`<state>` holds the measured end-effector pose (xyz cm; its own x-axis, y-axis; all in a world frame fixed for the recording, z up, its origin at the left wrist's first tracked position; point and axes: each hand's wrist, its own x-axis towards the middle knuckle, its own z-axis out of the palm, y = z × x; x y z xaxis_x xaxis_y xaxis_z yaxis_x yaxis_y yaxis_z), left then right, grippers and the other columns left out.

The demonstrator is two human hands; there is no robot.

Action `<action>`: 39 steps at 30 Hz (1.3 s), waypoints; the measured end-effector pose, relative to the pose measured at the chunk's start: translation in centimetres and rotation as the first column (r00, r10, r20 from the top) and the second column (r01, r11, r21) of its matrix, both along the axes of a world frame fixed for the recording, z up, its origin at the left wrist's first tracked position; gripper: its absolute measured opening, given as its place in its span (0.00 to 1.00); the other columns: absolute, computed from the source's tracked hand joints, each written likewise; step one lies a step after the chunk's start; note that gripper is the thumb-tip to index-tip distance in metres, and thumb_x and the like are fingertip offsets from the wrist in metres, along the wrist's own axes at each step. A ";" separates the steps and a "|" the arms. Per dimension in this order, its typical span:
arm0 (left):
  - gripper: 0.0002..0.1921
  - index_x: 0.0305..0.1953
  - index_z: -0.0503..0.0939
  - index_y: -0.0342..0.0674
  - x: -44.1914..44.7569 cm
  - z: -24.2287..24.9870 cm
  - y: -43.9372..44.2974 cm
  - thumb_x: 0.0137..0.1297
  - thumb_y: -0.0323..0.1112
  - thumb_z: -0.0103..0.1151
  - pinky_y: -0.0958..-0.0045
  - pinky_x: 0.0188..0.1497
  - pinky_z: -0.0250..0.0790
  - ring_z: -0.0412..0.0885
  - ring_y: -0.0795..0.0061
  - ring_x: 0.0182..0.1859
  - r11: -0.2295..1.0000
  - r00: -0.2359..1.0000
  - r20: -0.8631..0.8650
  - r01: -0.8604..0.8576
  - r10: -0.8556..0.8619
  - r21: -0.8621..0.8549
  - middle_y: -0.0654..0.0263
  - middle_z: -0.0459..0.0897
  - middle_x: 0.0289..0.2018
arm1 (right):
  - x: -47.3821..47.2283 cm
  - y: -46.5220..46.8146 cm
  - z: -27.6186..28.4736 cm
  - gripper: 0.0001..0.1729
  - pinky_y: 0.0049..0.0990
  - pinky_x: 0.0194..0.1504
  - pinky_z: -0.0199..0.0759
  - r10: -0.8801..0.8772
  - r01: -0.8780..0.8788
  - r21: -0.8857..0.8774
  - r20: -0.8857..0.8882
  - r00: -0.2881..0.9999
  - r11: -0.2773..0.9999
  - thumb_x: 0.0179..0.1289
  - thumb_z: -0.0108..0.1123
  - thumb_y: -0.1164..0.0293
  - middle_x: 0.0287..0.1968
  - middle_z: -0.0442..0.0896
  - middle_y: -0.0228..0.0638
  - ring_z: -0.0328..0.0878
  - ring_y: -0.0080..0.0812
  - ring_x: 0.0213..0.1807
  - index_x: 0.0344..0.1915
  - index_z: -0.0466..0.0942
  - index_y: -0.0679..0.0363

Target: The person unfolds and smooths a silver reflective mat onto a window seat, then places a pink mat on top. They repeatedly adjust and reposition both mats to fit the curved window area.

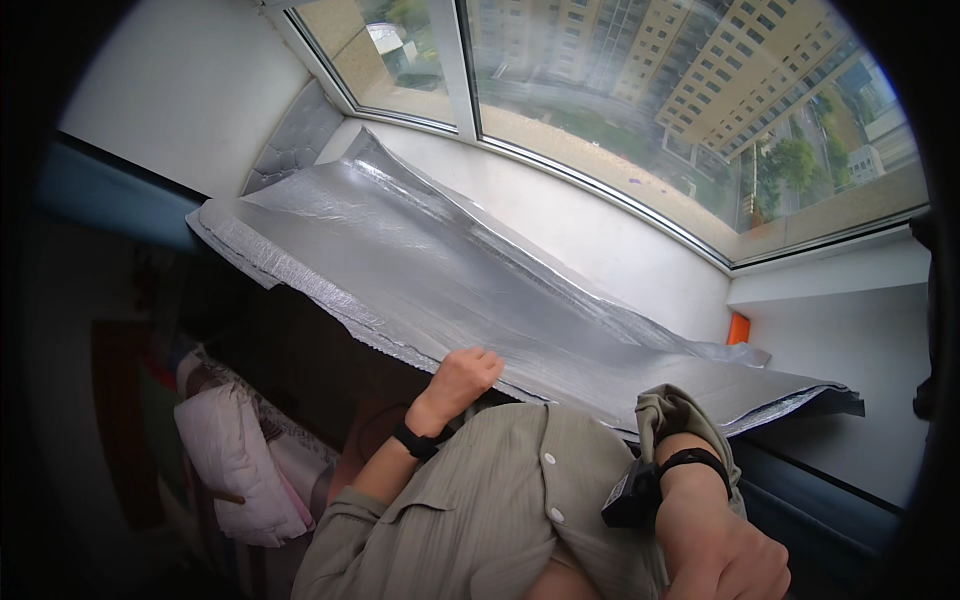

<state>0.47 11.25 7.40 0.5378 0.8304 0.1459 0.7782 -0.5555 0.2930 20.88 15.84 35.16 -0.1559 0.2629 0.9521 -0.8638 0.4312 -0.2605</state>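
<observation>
A large silver foil insulation sheet (450,277) lies creased along the window ledge, its near edge layered and folded over. My left hand (466,381), a black band at its wrist, is closed at the sheet's near edge, and the foil edge seems to pass under its fingers. At the lower right is my right hand (724,551), with curled fingers and a black strap with a small box-shaped device (631,495) at the wrist. It is apart from the sheet, and its palm side is hidden, so whether it holds anything does not show.
A white-framed window (600,206) runs behind the sheet. A grey tufted panel (289,139) stands at the ledge's left end, and an orange object (738,328) at its right end. A pale pink quilted bundle (232,465) rests at the lower left.
</observation>
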 end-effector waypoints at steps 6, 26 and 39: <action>0.04 0.28 0.72 0.42 -0.2 -0.6 0.8 0.46 0.29 0.52 0.72 0.25 0.66 0.72 0.71 0.27 0.999 0.999 -0.002 0.035 -0.035 -0.011 0.68 0.67 0.21 | -1.5 -0.6 0.4 0.26 0.24 0.43 0.75 -0.028 0.035 -0.166 0.040 0.999 0.986 0.67 0.49 0.66 0.16 0.73 0.31 0.82 0.33 0.30 0.09 0.66 0.58; 0.03 0.22 0.68 0.42 -3.7 -3.3 1.9 0.48 0.29 0.51 0.74 0.25 0.69 0.73 0.72 0.28 0.990 0.990 0.074 0.123 -0.118 -0.069 0.68 0.69 0.23 | 6.1 1.1 -27.6 0.30 0.34 0.43 0.71 0.289 0.471 -0.064 0.859 -0.423 0.880 0.42 0.69 0.58 0.37 0.80 0.47 0.77 0.46 0.42 0.44 0.77 0.65; 0.13 0.35 0.76 0.37 -5.6 -2.1 1.8 0.54 0.41 0.57 0.65 0.34 0.68 0.75 0.64 0.36 0.854 0.931 0.354 0.254 -0.089 -0.454 0.63 0.72 0.31 | 5.5 -1.7 -28.2 0.09 0.40 0.30 0.69 -0.212 0.595 0.532 0.825 -0.524 0.602 0.51 0.52 0.78 0.26 0.79 0.47 0.76 0.51 0.28 0.35 0.76 0.61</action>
<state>-5.15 13.10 5.35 0.6733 0.7362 -0.0676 0.5069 -0.3931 0.7672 26.34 14.10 6.99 -0.3426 0.9241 -0.1692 0.8678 0.2423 -0.4339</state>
